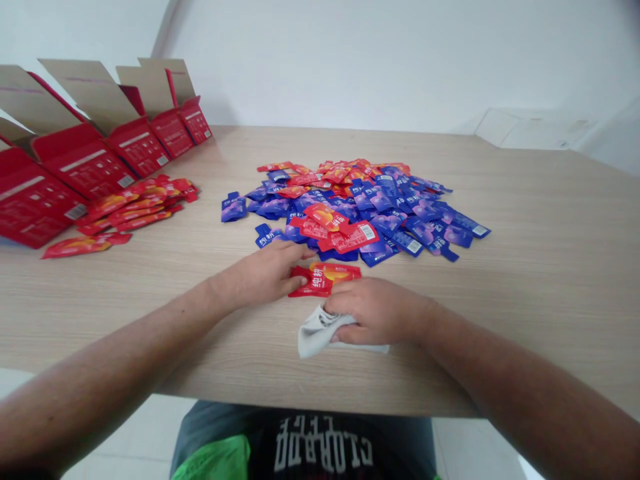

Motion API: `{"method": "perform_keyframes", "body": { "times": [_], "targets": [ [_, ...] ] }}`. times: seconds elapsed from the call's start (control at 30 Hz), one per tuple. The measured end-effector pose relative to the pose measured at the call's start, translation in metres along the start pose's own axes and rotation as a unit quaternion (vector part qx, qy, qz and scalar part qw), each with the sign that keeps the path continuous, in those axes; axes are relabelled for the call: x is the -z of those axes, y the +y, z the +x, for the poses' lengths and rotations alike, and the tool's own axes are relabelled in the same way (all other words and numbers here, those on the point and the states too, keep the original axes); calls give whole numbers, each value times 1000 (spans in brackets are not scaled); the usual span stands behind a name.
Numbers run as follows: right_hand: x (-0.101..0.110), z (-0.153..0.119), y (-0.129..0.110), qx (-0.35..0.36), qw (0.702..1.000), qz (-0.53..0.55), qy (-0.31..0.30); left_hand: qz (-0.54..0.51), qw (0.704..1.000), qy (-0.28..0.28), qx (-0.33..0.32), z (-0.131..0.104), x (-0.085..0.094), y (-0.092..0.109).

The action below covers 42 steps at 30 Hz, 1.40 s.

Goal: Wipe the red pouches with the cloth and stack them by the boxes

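A red packet (325, 275) with orange pictures and white characters lies flat on the table in front of me. My left hand (267, 272) grips its left end, with the thumb on the near edge and the fingers at the far edge. Bunched under the fingers of my right hand (379, 308) is a white cloth (315, 335) with some dark print. The right hand is closed on it, right beside the packet's near right corner, which it partly hides. Just beyond both hands rises a pile of blue packets (400, 217) mixed with red ones (327, 219).
Along the left stands a row of red cardboard boxes (140, 145) with their flaps up. A smaller heap of red packets (140, 203) lies before them. The wooden table (540, 267) meets a white wall (350, 60) at the back.
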State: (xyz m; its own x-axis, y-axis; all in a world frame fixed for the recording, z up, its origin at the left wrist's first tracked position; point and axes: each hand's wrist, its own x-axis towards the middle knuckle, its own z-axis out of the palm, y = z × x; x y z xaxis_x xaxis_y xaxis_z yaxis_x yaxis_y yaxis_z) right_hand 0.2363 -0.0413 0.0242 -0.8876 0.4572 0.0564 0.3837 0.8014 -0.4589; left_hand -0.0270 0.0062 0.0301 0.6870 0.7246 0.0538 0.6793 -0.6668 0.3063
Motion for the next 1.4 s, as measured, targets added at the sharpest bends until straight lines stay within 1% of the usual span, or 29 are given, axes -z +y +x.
{"method": "perform_keyframes", "body": {
  "times": [0.13,0.2,0.27,0.33,0.4,0.47,0.53,0.57,0.67,0.73,0.8,0.83,0.87,0.93,1.03,1.1,1.17,1.23,1.3,1.37,1.4],
  "targets": [
    [-2,1,1,0,1000,14,-4,8,1000,3,-4,2,0,-2],
    [-2,2,3,1,1000,19,0,-6,1000,-9,-17,3,-3,-6],
    [-2,2,4,1,1000,25,3,-38,999,-6,-28,4,-7,-11],
    [-2,3,5,3,999,32,3,-86,996,21,-30,5,-12,-17],
    [-2,3,6,4,999,39,1,-149,987,54,-15,6,-17,-22],
    [-2,3,6,4,999,41,0,-229,970,80,27,7,-20,-24],
    [-2,3,6,3,999,40,-2,-309,944,94,70,7,-20,-23],
    [-1,3,6,1,999,39,-4,-342,931,99,80,6,-20,-21],
    [0,3,6,-5,999,38,-11,-420,896,114,85,6,-16,-14],
    [1,2,5,-7,999,45,-13,-475,865,131,92,6,-13,-9],
    [3,2,4,-4,998,59,-17,-521,835,153,90,6,-7,-6],
    [4,1,4,-2,997,69,-20,-531,827,166,82,6,-2,-5],
    [4,1,3,1,997,79,-22,-531,825,180,69,5,3,-5],
    [5,0,2,6,995,101,-25,-513,832,206,44,3,17,-6],
    [3,1,1,13,989,149,-19,-487,843,228,35,-3,39,-11],
    [0,2,2,10,979,203,-18,-484,834,259,48,-9,52,-15],
    [-3,5,4,-4,967,254,-13,-483,825,289,56,-13,60,-19],
    [-6,6,8,-26,959,282,1,-475,825,303,54,-17,63,-24],
    [-6,6,13,-37,952,303,8,-469,830,297,51,-18,61,-28],
    [-5,5,17,-40,940,338,9,-488,829,271,51,-16,55,-28],
    [-4,4,18,-38,932,361,14,-508,823,250,52,-14,51,-26]
  ]
}}
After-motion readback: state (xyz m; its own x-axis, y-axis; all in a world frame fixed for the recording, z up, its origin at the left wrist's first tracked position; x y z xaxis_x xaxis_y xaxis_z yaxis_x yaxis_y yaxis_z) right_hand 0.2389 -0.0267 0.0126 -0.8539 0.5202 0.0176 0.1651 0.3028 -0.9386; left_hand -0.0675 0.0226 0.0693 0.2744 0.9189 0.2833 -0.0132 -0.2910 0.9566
